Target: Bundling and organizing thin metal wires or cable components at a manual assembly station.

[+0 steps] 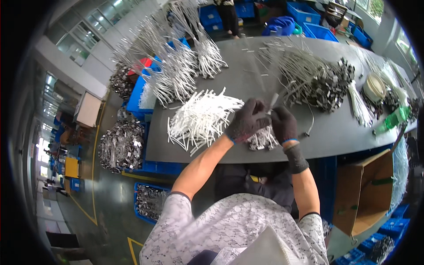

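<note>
Pinched between both gloved hands, left hand [247, 120] and right hand [284, 125], you hold one thin strip [274, 100] raised above the grey table [335, 130], beside the white strip pile [201, 117], keeping supply near.

gloved hands: two, a left hand [247, 121] and a right hand [284, 125]; both in dark gloves
loose heap of white tubes [201, 117]: one, on the grey table [247, 66]; the tubes too many to count
hanging bunches of white tubes [176, 66]: several; exact number unclear
pile of wires with dark metal clips [324, 86]: one large heap
cardboard box [364, 190]: one, open
green bottle [391, 119]: one
blue crates: several; number cannot be told
</note>
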### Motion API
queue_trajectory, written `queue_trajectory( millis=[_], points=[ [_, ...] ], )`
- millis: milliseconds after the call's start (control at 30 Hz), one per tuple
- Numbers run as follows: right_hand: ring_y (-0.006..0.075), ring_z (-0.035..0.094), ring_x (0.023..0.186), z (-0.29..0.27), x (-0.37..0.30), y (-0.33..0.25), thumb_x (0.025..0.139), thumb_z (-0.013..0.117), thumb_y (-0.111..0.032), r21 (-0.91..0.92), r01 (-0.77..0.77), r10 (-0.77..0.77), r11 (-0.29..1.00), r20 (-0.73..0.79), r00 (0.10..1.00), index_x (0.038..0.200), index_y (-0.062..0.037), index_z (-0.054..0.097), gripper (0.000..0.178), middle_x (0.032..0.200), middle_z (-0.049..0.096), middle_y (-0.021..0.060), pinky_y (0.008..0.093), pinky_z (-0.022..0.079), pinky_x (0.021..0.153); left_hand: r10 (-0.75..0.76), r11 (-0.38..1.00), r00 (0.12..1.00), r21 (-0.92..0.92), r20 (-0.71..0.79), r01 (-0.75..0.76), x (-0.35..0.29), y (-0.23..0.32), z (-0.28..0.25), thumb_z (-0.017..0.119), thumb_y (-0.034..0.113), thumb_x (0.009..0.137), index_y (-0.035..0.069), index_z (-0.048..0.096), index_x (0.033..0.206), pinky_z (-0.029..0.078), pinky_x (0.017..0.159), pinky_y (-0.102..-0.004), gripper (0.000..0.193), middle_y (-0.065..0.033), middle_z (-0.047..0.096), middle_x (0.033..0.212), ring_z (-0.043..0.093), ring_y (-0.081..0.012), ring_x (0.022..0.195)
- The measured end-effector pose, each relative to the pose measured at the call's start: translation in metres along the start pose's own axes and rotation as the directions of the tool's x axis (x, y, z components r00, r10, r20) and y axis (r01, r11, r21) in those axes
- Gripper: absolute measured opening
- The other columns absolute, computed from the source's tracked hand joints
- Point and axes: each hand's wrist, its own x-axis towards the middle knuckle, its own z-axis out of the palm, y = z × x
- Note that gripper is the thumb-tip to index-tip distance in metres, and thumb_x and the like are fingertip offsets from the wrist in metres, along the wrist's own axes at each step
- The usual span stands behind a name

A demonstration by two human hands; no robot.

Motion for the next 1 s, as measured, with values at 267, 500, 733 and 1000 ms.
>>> queue_trajectory(
  millis=[267,500,733,1000],
  points=[
    [0.0120,0.059,0.064,-0.019,-0.056,0.023,0.097,0.062,-0.024,0.301,-0.285,0.290,0.910,0.027,0.957,0.117,-0.0034,0.063,0.028,0.078,0.063,0.0082,0.0294,0.049,0.057,-0.453,0.769,0.849,-0.602,-0.273,0.217,0.027,-0.001,0.021,0.068,0.043,0.097,0.007,0.069,0.085,0.038,0.044,-0.0277,0.037,0.0040,0.054,0.065,0.044,-0.0065,0.048],
    [0.0138,0.062,0.075,-0.091,-0.148,0.129,0.098,0.062,-0.022,-0.005,-0.173,0.172,0.985,-0.114,0.978,0.111,-0.0002,0.067,0.026,0.085,0.067,0.0066,0.0305,0.052,0.067,0.049,0.220,0.985,-0.964,0.164,0.149,0.035,0.018,-0.113,0.044,0.053,0.104,0.010,0.069,0.099,0.022,0.043,-0.0280,0.050,0.0058,0.031,0.051,0.023,-0.0081,0.042],
    [0.0171,0.066,0.091,-0.100,-0.212,0.166,0.096,0.062,-0.017,0.130,-0.506,0.515,0.853,-0.053,0.855,0.110,0.0041,0.070,0.027,0.099,0.073,0.0118,0.0299,0.052,0.082,0.615,0.136,0.771,-0.985,0.166,0.104,0.038,0.093,-0.206,0.044,0.049,0.105,0.009,0.065,0.120,0.029,0.036,-0.0228,0.047,0.0082,0.039,0.044,0.026,-0.0029,0.034],
    [0.0152,0.065,0.089,-0.100,-0.200,0.166,0.097,0.061,-0.019,0.155,-0.510,0.522,0.846,-0.051,0.851,0.109,0.0035,0.071,0.027,0.097,0.073,0.0095,0.0295,0.051,0.081,0.770,0.041,0.629,-0.993,0.104,0.114,0.030,0.136,-0.229,0.054,0.035,0.101,0.011,0.065,0.098,0.041,0.038,-0.0259,0.026,-0.0022,0.055,0.052,0.045,-0.0082,0.039]
  ],
)
